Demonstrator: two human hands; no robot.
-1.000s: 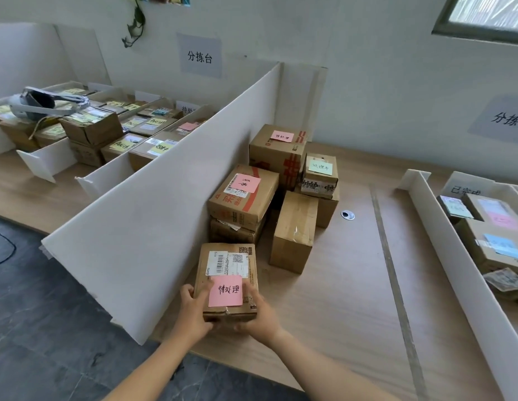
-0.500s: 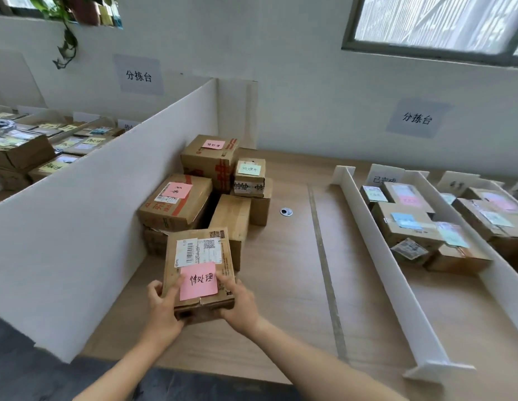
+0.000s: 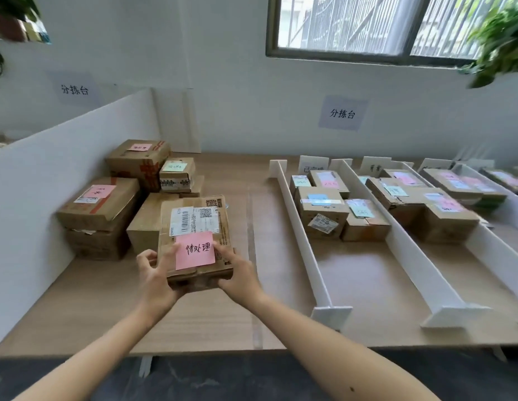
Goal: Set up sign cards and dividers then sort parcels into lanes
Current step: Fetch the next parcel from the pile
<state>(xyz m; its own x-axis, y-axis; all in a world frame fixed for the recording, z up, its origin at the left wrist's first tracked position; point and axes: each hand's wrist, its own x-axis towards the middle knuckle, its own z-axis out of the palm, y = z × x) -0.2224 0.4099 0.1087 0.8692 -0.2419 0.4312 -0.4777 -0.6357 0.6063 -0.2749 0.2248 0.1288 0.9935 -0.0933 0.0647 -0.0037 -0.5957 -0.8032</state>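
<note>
Gripping the parcel (image 3: 195, 227) at its near end, the left hand (image 3: 156, 280) and right hand (image 3: 240, 274) are holding it over the worktop (image 3: 194, 322), near the stack (image 3: 98, 209). Fingers (image 3: 145, 259) are curling round both sides, thumbs pressing beside the pink note (image 3: 195, 250).

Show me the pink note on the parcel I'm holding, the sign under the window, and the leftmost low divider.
pink note (image 3: 195, 249), head view, its centre.
sign (image 3: 342, 113), head view, its characters.
leftmost low divider (image 3: 307, 256), head view, mid-wall.
</note>
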